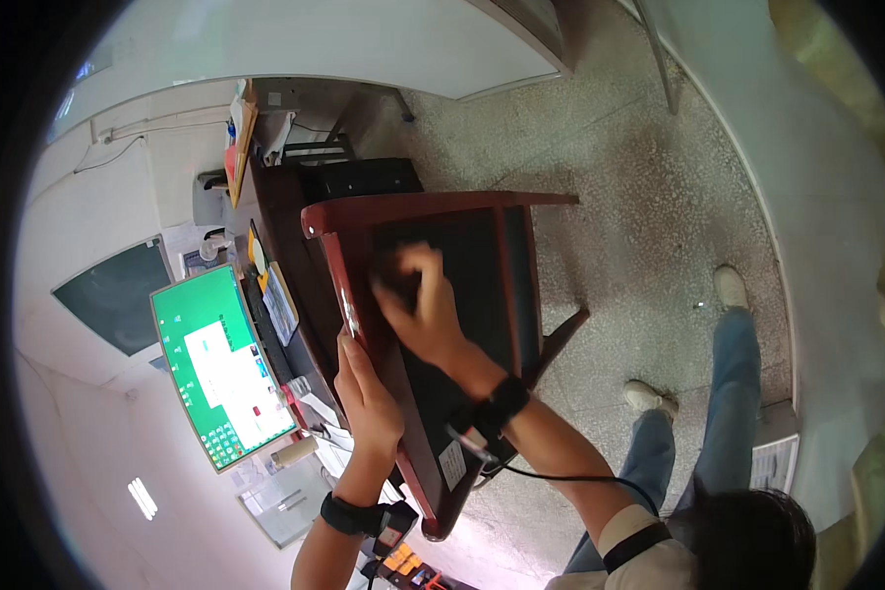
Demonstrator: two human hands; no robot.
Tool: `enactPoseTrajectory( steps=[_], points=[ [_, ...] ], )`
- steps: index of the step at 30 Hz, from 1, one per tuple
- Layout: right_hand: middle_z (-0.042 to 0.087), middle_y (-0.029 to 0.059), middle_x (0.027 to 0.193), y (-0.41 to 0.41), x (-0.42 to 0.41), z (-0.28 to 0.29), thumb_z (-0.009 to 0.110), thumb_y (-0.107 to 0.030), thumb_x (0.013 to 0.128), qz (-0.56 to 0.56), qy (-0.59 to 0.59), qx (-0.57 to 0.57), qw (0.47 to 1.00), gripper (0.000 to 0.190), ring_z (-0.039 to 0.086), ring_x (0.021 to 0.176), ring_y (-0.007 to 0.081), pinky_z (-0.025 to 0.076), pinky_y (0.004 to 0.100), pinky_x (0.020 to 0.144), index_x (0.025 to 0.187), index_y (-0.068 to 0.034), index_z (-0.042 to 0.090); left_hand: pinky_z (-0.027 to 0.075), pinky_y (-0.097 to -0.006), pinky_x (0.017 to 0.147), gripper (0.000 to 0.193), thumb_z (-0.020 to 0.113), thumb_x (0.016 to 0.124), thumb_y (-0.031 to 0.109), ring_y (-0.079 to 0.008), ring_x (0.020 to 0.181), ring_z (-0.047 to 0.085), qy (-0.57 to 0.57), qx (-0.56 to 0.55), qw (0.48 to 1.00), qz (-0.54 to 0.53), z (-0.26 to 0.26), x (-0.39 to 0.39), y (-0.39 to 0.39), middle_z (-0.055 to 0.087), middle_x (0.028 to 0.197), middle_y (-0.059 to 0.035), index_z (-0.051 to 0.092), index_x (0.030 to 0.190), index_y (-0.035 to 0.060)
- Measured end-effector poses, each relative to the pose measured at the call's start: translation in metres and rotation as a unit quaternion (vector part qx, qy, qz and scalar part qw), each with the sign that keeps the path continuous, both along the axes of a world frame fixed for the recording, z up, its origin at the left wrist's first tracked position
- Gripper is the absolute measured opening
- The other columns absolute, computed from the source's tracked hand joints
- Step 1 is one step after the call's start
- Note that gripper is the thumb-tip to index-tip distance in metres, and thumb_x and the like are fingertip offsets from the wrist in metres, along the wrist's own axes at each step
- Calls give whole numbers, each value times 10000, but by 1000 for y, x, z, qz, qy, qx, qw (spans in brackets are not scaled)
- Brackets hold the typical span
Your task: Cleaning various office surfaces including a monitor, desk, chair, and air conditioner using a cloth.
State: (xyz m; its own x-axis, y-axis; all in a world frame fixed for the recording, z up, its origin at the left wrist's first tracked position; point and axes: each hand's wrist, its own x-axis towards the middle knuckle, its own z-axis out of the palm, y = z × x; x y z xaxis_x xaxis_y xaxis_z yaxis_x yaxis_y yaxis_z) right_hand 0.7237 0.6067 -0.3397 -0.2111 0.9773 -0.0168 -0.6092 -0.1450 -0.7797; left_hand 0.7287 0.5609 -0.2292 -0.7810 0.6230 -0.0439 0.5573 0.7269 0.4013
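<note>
A dark red wooden chair (442,200) with black panels stands before me, sideways in the picture. My left hand (369,405) rests on its near wooden edge, fingers laid along the rail. My right hand (431,317) is blurred by motion and grips a small dark object (400,284) against the wood beside the black panel. Blur hides what that object is. On the rail (348,302) above my left fingers there are bright whitish glints. A white label (452,466) with writing is stuck near the lower corner of the frame.
Left of the chair, a desk (280,199) carries a lit monitor (225,369), papers (324,413) and a framed card (280,302). Behind the chair sits a black case-like object (361,177). A cable (575,478) runs from my right wrist device. Speckled flooring (634,221) lies to the right.
</note>
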Motion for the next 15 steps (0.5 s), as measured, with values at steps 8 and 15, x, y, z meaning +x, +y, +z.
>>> enactPoseTrajectory(
  steps=[8,15],
  points=[
    [519,145,893,-169,94,-14,649,-187,666,191,-155,134,960,207,515,744,321,361,427,568,721,-100,470,317,-305,532,467,224,963,360,-163,562,357,86,3,996,-27,-2,-3,1,390,609,-84,468,929,-36],
    [496,162,802,23,-22,-101,510,-173,848,-11,-356,-6,934,133,478,686,362,357,444,594,801,-49,506,330,-303,577,434,221,963,340,-172,612,390,60,-7,998,-33,-6,3,7,420,654,-107,450,896,-23]
  ],
)
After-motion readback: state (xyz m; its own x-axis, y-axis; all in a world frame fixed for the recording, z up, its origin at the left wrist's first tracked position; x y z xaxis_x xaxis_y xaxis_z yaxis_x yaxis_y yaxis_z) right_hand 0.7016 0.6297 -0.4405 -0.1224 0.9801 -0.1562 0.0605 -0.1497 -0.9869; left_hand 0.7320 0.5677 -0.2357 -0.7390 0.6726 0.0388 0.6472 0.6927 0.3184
